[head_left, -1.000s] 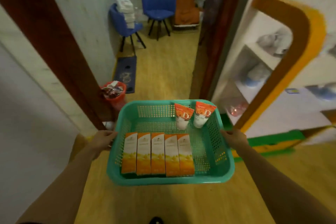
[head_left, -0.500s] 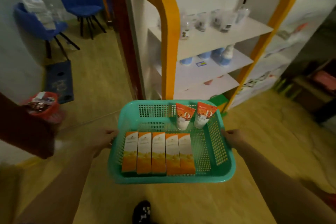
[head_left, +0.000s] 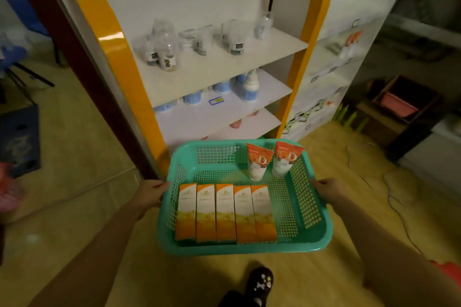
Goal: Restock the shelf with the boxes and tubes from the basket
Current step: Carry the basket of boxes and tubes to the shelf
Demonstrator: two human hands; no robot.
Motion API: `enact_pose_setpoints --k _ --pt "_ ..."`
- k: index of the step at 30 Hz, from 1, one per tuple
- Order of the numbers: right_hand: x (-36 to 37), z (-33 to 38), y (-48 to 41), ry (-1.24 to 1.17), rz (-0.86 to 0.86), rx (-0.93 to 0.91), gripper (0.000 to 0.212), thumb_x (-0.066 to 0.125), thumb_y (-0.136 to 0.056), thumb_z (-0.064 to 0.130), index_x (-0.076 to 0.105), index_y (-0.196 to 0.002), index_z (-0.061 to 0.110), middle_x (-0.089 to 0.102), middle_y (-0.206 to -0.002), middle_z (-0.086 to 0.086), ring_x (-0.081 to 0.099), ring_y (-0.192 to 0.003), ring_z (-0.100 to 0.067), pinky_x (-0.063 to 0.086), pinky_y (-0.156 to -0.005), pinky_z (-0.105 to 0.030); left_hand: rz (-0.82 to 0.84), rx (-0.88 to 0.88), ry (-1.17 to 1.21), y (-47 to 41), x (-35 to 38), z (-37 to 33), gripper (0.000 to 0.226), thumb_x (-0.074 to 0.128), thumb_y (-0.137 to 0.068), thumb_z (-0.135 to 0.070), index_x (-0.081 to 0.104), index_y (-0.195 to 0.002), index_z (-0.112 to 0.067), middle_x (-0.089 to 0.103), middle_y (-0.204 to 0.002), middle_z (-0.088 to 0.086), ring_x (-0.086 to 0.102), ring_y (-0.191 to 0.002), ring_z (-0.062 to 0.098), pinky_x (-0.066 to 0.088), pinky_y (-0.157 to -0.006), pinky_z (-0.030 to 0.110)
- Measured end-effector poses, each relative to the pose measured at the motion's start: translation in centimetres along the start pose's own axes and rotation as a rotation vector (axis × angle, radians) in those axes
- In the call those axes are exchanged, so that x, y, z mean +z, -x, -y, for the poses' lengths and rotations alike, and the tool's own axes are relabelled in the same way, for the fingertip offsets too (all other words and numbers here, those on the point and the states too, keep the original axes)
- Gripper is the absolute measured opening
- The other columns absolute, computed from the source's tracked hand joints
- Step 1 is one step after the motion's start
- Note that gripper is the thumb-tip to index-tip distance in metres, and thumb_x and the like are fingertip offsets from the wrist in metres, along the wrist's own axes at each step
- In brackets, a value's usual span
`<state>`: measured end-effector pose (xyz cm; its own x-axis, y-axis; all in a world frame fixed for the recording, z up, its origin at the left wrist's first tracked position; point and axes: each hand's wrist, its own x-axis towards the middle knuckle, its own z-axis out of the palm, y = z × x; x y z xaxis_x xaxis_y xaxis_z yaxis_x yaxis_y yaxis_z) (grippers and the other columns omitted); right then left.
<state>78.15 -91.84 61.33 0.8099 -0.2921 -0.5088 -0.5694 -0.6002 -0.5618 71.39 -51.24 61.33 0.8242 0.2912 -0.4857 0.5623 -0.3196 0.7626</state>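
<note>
I carry a teal plastic basket (head_left: 309, 207) in front of me. My left hand (head_left: 149, 193) grips its left rim and my right hand (head_left: 329, 192) grips its right rim. Several orange-and-white boxes (head_left: 225, 212) lie side by side in the near half of the basket. Two orange-and-white tubes (head_left: 272, 161) lean against the far right wall. Just beyond the basket stands a white shelf unit with orange side frames (head_left: 224, 67).
The top shelf holds several clear bottles (head_left: 167, 50); the middle one holds blue-and-white bottles (head_left: 248, 87). A dark red door frame (head_left: 74, 57) stands left of the shelf. More white shelving (head_left: 331, 77) continues right. My foot (head_left: 259, 281) is on the wooden floor.
The view has swung right from the doorway toward the shelf unit, which is now closer and centred. Both hands keep their hold on the basket; its contents have not shifted.
</note>
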Motion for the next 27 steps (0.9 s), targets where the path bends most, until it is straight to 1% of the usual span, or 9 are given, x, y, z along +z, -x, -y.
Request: enact_pose_setpoints --k 4,7,10,12,16,19,22,25,27 --pt "-3.9 0.8 -4.9 0.036 0.005 -0.007 0.042 0.050 -0.091 0.040 0.069 -0.087 0.003 0.069 -0.095 -0.016 0.061 -0.085 -0.028 0.048 -0.077 -0.035 0.007 -0.008 0.008 -3.3 3.9 -3.7 0.028 0.049 -0.095 -0.015 0.066 -0.102 0.006 0.063 -0.085 0.017 0.054 -0.063 0.022 0.049 -0.048 0.023" --pt "-7.1 1.7 -8.3 0.043 -0.013 -0.029 0.044 0.048 -0.092 0.040 0.069 -0.091 0.002 0.069 -0.103 -0.020 0.062 -0.090 -0.030 0.049 -0.082 -0.038 0.007 -0.004 0.021 -5.3 6.4 -6.7 0.026 0.049 -0.095 -0.014 0.066 -0.097 0.005 0.061 -0.087 0.021 0.053 -0.069 0.024 0.045 -0.057 0.028" --pt "-10.4 2.6 -11.6 0.060 -0.018 -0.033 0.046 0.047 -0.093 0.040 0.069 -0.100 0.000 0.068 -0.107 -0.021 0.062 -0.096 -0.032 0.049 -0.088 -0.041 0.034 -0.021 0.027 -6.7 8.9 -10.0 0.031 0.047 -0.095 -0.019 0.065 -0.105 0.005 0.063 -0.092 0.024 0.058 -0.078 0.030 0.051 -0.064 0.035" --pt "-12.3 2.9 -13.6 0.064 -0.016 -0.037 0.045 0.048 -0.092 0.041 0.069 -0.102 0.002 0.068 -0.104 -0.019 0.062 -0.095 -0.030 0.050 -0.087 -0.040 0.024 -0.034 0.026 -7.4 10.7 -12.1 0.029 0.047 -0.096 -0.021 0.065 -0.104 0.000 0.064 -0.090 0.021 0.058 -0.082 0.030 0.049 -0.065 0.034" --pt "-15.9 3.1 -18.2 0.074 0.000 -0.036 0.044 0.048 -0.093 0.040 0.069 -0.104 0.004 0.066 -0.098 -0.016 0.056 -0.085 -0.024 0.048 -0.081 -0.037 -0.002 -0.052 0.045 -8.8 15.1 -15.7 0.024 0.045 -0.096 -0.018 0.064 -0.095 -0.004 0.060 -0.078 0.012 0.057 -0.075 0.025 0.048 -0.063 0.030" --pt "-18.5 2.7 -22.2 0.098 0.035 -0.036 0.042 0.049 -0.091 0.043 0.071 -0.096 0.007 0.065 -0.094 -0.014 0.056 -0.081 -0.023 0.045 -0.073 -0.032 -0.008 -0.096 0.070 -10.1 18.3 -17.7 0.027 0.045 -0.096 -0.019 0.065 -0.093 -0.001 0.060 -0.075 0.010 0.057 -0.070 0.021 0.049 -0.065 0.032" --pt "-21.3 2.2 -26.6 0.098 0.076 -0.058 0.038 0.049 -0.091 0.044 0.064 -0.075 0.012 0.062 -0.090 -0.012 0.055 -0.077 -0.021 0.044 -0.076 -0.033 -0.049 -0.101 0.069 -11.7 22.0 -19.7 0.029 0.045 -0.096 -0.018 0.066 -0.096 0.001 0.058 -0.074 0.013 0.053 -0.071 0.025 0.049 -0.072 0.040" --pt "-24.4 1.6 -31.6 0.142 0.102 -0.102 0.035 0.047 -0.093 0.040 0.066 -0.093 0.011 0.060 -0.090 -0.011 0.058 -0.088 -0.026 0.046 -0.079 -0.034 -0.107 -0.122 0.115 -13.0 26.6 -21.7 0.029 0.045 -0.096 -0.015 0.064 -0.103 0.006 0.057 -0.071 0.010 0.051 -0.065 0.022 0.044 -0.064 0.033" --pt "-26.6 1.2 -35.0 0.154 0.115 -0.126 0.039 0.046 -0.094 0.039 0.067 -0.099 0.006 0.061 -0.091 -0.012 0.057 -0.085 -0.024 0.044 -0.074 -0.031 -0.152 -0.138 0.129 -13.3 29.8 -23.5 0.026 0.048 -0.095 -0.015 0.064 -0.103 0.004 0.061 -0.076 0.011 0.053 -0.066 0.021 0.046 -0.062 0.030"
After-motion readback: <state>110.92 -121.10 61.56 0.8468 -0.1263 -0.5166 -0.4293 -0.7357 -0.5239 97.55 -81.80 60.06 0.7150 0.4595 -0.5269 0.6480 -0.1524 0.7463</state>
